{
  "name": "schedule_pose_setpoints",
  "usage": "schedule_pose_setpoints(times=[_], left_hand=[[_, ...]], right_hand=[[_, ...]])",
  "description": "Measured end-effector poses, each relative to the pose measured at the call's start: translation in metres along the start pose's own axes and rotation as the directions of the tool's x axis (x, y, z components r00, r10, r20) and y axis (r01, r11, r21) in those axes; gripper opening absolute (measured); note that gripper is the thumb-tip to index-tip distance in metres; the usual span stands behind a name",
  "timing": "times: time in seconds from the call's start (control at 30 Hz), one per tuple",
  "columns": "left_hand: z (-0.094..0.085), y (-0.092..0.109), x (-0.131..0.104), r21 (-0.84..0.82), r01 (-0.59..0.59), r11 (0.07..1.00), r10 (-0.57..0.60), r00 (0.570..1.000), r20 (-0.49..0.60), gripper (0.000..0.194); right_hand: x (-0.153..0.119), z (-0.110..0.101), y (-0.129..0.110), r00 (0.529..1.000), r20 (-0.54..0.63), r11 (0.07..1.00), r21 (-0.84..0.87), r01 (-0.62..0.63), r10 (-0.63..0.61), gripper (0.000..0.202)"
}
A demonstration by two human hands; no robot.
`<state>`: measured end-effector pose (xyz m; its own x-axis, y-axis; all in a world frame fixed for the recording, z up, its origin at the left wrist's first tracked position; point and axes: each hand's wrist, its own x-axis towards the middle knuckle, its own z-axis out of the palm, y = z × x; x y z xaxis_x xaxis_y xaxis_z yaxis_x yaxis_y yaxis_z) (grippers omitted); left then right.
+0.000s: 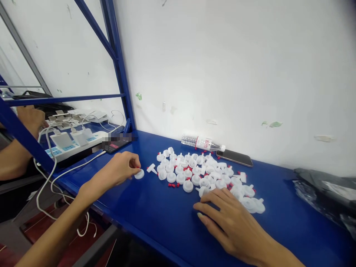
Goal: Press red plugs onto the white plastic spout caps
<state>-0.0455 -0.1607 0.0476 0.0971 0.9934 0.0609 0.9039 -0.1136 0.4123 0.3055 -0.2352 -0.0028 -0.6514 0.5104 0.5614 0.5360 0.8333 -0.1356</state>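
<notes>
At the left of the blue table, my left hand [122,168] pinches the red tip of a white round cap [139,174] that rests on the tabletop. My right hand [226,218] lies with its fingers spread at the near edge of a pile of white caps [196,180], fingertips close to the caps; nothing shows in its grasp. Several caps in the pile carry red tips. Some small red pieces [174,185] lie in front of the pile, and a white T-shaped piece [151,168] sits between the pile and my left hand.
Behind the pile lie a clear bottle [204,143] and a phone [235,158]. Dark plastic bags [328,185] are at the right. At the left are a blue frame post [121,70], a power strip [69,146], cables, another phone [115,144] and another person's arm.
</notes>
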Motion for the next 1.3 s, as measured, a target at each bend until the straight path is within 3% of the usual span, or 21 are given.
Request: schedule_pose_setpoints(times=[0.2, 0.4, 0.57, 0.7, 0.83, 0.97, 1.07, 1.13, 1.23, 1.3], left_hand=[[-0.001, -0.016, 0.015, -0.013, 0.005, 1.0, -0.005, 1.0, -0.03, 0.025], [0.002, -0.003, 0.003, 0.099, -0.056, 0.993, 0.069, 0.989, -0.129, 0.055], [0.021, 0.014, -0.007, 0.159, -0.213, 0.964, 0.225, 0.972, -0.061, 0.048], [0.034, 0.012, -0.002, 0.193, -0.279, 0.941, 0.287, 0.958, -0.012, 0.039], [0.028, 0.011, 0.0, 0.215, -0.269, 0.939, 0.288, 0.955, -0.065, 0.031], [0.013, 0.026, -0.009, 0.172, -0.262, 0.95, 0.286, 0.949, -0.13, 0.036], [0.014, 0.05, -0.021, 0.037, -0.287, 0.957, 0.289, 0.95, -0.121, 0.04], [0.023, 0.069, -0.032, -0.228, -0.25, 0.941, 0.243, 0.968, -0.062, 0.035], [0.047, 0.098, -0.048, -0.555, -0.153, 0.818, 0.257, 0.96, 0.114, 0.029], [0.064, 0.112, -0.057, -0.657, -0.099, 0.747, 0.285, 0.941, 0.183, 0.028]], right_hand=[[-0.001, -0.003, 0.002, 1.0, 0.028, 0.999, 0.041, -0.016, 0.015, 0.02], [-0.003, -0.007, 0.004, 1.0, 0.031, 0.999, 0.053, -0.006, 0.004, 0.021], [-0.002, -0.006, 0.004, 1.0, 0.012, 0.999, 0.051, 0.007, -0.008, 0.021], [-0.001, -0.007, 0.003, 1.0, -0.01, 0.999, 0.029, 0.025, -0.025, 0.02], [0.0, -0.009, 0.004, 0.999, -0.023, 0.999, 0.013, 0.047, -0.047, 0.021], [0.0, -0.008, 0.004, 0.997, -0.043, 0.998, -0.007, 0.063, -0.063, 0.02], [-0.001, -0.005, 0.003, 0.998, -0.041, 0.997, -0.055, 0.045, -0.047, 0.025], [-0.002, -0.003, 0.001, 0.999, -0.045, 0.996, -0.084, 0.01, -0.013, 0.036], [-0.004, -0.001, 0.0, 0.998, -0.069, 0.993, -0.119, -0.022, 0.013, 0.051], [-0.004, -0.001, 0.0, 0.997, -0.082, 0.993, -0.12, 0.002, -0.012, 0.05]])
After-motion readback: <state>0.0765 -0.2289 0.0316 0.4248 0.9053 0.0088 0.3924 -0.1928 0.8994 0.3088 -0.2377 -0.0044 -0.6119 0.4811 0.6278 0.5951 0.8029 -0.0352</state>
